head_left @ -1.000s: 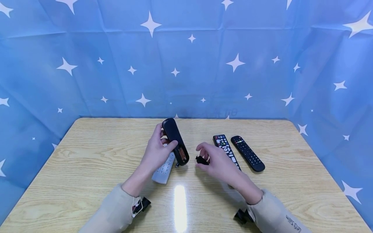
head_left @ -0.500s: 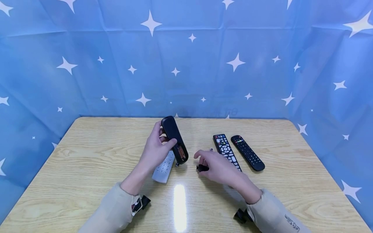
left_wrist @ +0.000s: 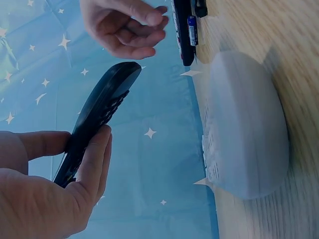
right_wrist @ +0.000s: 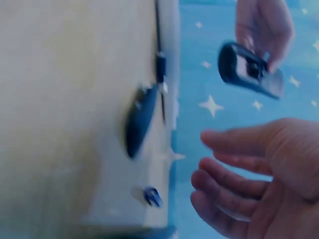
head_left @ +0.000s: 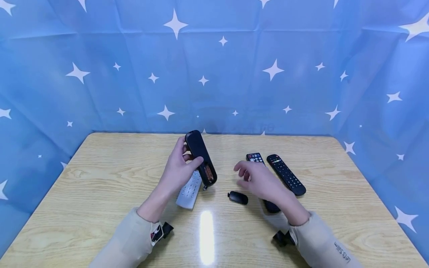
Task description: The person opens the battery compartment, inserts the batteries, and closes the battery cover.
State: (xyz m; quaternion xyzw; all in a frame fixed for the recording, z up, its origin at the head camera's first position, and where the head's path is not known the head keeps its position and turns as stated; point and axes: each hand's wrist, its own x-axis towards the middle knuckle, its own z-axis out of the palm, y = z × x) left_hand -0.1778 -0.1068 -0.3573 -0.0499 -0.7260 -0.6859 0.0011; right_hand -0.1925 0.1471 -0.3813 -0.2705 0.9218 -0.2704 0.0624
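My left hand (head_left: 181, 167) grips a black remote control (head_left: 198, 147) above the table, its back towards the head camera and its battery compartment uncovered at the near end. My right hand (head_left: 259, 179) hovers with loosely bent fingers and nothing in them, over a black remote with white buttons (head_left: 256, 158) that it partly hides. A small black battery cover (head_left: 238, 197) lies on the wood between the hands. In the right wrist view, a blue battery (right_wrist: 152, 196) rests beyond the blurred cover (right_wrist: 141, 122). Another small cylindrical object (head_left: 205, 188) lies just below the held remote.
A pale grey remote (head_left: 189, 190) lies partly under the held one. Farther right is another black remote (head_left: 286, 175). The wooden table (head_left: 117, 167) ends at a blue star-patterned cloth (head_left: 214, 74).
My right hand has set the battery cover down on the table, let go, and drawn up and to the right. The left hand still grips the black remote almost unmoved.
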